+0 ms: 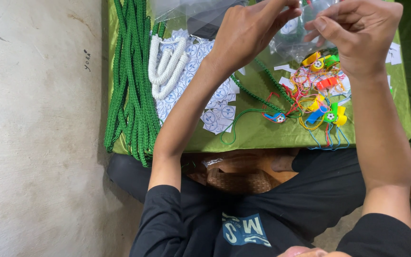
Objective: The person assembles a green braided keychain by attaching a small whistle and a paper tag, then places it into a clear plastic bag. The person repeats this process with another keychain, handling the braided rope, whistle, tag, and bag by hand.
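1. Left hand [250, 31]: fingertips pinched on the clear plastic bag [288, 40], above the pile of coloured whistles [322, 90].
2. Right hand [357, 33]: fingers closed on the same bag's other edge, directly over that pile.
3. Green cord bundle [132, 81], white cord [167, 66], paper stickers [215, 102]: left of the pile, on the green cloth [262, 131].
4. Handling judgement: keep both pinches near the bag's mouth, so the thin film opens evenly.
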